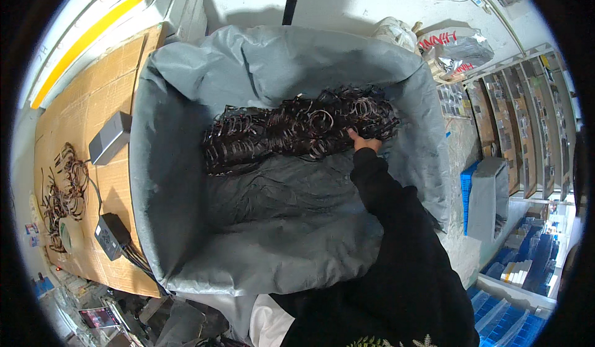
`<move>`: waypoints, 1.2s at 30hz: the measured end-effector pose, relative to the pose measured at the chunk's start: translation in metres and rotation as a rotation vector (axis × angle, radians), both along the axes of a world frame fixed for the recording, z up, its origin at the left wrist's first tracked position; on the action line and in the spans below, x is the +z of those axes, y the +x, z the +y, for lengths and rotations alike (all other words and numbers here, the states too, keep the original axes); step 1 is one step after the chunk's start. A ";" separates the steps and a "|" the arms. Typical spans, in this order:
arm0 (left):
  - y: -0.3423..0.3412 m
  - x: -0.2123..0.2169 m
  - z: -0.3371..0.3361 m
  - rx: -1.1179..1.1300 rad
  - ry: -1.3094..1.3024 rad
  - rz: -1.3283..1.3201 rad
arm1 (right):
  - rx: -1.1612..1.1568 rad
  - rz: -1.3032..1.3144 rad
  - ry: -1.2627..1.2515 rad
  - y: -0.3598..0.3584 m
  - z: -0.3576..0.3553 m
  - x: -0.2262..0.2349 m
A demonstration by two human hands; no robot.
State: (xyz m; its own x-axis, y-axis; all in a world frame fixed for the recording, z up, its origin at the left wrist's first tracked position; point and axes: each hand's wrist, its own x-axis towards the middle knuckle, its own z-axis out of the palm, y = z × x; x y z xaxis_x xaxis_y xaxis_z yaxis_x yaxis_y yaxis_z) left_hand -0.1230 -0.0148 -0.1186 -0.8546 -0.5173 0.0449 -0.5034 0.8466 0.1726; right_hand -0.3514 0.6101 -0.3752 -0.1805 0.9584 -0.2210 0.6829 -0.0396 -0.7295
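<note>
Dark brown-black coiled strips (pixel 248 139), thin and glossy, lie in a long tangled heap across a large bin lined with grey cloth (pixel 291 272). Several neat coils stand side by side in the heap's left part, and a round loop shows near its middle. My right hand (pixel 367 141) reaches into the right part of the heap from the near side. Its thumb points up and to the left over the strips; the other fingers look curled and are partly hidden among them. My left hand is out of the picture.
At left, a cardboard-topped table (pixel 74 120) bears a grey box (pixel 111 137), a black adapter (pixel 112 235) with cables, and more loose strips (pixel 65 192). Plastic bags (pixel 455 48) lie behind the bin. Right stand a grey crate (pixel 488 201), shelving (pixel 517 120) and blue trays (pixel 505 316).
</note>
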 end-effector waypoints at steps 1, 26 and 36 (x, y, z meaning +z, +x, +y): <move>0.000 0.001 -0.002 0.003 0.002 -0.001 | -0.005 -0.065 -0.014 -0.005 0.001 0.001; 0.003 0.000 -0.028 0.057 0.075 -0.046 | -0.074 -0.321 0.391 -0.014 -0.018 0.036; 0.009 0.011 -0.038 0.123 0.108 -0.056 | 0.278 -0.557 0.128 0.009 -0.026 0.066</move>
